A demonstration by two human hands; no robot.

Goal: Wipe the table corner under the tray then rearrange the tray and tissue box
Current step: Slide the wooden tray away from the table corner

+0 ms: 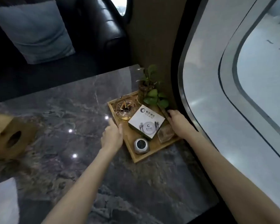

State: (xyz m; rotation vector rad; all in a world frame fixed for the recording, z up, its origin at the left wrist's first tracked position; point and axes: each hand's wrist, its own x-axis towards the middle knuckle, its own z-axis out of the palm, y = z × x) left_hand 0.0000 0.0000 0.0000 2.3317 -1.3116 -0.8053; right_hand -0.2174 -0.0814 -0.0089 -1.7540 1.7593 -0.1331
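A wooden tray (137, 157) sits at the far right corner of the dark marble table (71, 110). It carries a glass ashtray (124, 108) with butts, a white printed box (146, 122), a small round white pot (141, 145), a clear glass piece (166, 135) and a potted plant (149, 92). My left hand (111, 135) grips the tray's left rim. My right hand (179, 122) grips its right rim by the wall. The wooden tissue box (8, 136) stands apart at the table's left edge.
A curved window frame (183, 78) and a brown wall panel (152, 38) close off the right side, right behind the tray. A dark leather sofa (95, 29) with a grey cushion (32, 29) lies beyond the table. Something white (2, 204) lies at the near left.
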